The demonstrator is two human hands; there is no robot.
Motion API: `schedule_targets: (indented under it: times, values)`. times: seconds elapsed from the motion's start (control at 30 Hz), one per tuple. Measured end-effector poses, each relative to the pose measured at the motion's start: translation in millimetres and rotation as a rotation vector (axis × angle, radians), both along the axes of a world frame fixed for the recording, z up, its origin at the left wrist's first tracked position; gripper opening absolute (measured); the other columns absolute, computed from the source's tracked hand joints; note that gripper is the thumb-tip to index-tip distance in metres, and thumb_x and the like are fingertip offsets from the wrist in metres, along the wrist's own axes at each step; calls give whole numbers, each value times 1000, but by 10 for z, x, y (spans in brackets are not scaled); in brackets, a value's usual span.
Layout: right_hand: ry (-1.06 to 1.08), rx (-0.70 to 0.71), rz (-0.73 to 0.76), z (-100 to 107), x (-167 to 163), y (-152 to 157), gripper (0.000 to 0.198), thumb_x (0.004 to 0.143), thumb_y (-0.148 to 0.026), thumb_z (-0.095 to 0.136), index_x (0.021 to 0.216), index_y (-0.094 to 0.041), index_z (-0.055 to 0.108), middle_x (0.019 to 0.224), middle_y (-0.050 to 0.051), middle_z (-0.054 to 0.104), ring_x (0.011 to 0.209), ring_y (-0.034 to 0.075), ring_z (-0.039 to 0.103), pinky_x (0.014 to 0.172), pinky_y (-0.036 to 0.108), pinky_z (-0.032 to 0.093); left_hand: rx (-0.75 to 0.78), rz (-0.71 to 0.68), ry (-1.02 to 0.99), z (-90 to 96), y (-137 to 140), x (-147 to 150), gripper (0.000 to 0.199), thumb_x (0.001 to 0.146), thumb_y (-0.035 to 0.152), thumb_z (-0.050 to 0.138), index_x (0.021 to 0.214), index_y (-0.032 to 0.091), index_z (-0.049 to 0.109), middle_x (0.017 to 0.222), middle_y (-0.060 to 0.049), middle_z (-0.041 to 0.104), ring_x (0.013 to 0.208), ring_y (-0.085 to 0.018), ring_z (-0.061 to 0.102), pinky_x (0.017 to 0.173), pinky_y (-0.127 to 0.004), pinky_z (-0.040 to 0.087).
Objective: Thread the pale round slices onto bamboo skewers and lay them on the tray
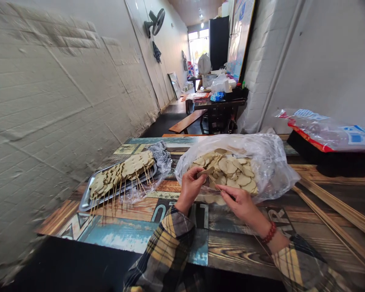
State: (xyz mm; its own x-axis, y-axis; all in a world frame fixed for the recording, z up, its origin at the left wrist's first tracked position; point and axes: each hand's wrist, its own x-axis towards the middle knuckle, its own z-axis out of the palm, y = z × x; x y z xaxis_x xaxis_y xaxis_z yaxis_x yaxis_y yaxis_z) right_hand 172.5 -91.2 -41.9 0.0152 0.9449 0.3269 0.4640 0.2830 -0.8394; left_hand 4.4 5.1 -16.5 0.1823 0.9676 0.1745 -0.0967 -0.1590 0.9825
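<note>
My left hand [191, 185] is closed on a thin, flat beige slice [206, 171], held over the front of a clear plastic bag [270, 166]. Many loose slices [235, 170] of the same kind lie in the bag's mouth. In my right hand [239, 200] is a thin wooden skewer [257, 237], pinched near its tip, its tail running back under the wrist. The tip points at the slice; whether it has pierced it I cannot tell. To the left, a metal tray [85, 202] carries rows of skewered slices [121, 172], their sticks overhanging its front edge.
Bundles of bare skewers [337, 202] lie at the right of the wooden table [231, 247]. Behind them sits a black container with a clear plastic wrapper [331, 129]. Crumpled plastic [161, 158] touches the tray. A bench [188, 121] and a cluttered table stand farther back.
</note>
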Motion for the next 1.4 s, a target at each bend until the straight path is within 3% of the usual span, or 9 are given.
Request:
schedule_targets:
  times: [0.37,0.8,1.1,1.4]
  values:
    - [-1,42,-54,21,-23,4,37,94,-26,52,117,-20,80,114,11,80,102,27,78,92,42,62,-100,-74,-63,71,-61,30,22,63,30,85,76,17,72,69,1,65,64,-12,54,62,-24,41]
    - [-48,108,-79,-24,-7,-17,35,94,-27,52,114,-20,80,108,11,82,94,26,79,85,41,64,-432,-218,-328,92,-64,-19,44,51,36,97,78,13,72,72,1,64,61,-8,55,63,-23,45]
    - [-120,150,-65,-13,7,-39,35,95,-27,52,113,-21,81,107,12,82,93,27,79,85,39,65,-466,-206,-338,87,-80,-9,46,50,42,97,66,13,64,64,2,60,56,-7,53,56,-22,43]
    - [-136,183,-59,-38,27,-42,34,96,-30,53,114,-23,81,109,9,82,95,27,79,87,40,65,-543,-219,-376,57,-88,5,45,48,37,96,71,14,66,67,2,62,56,-7,53,55,-22,43]
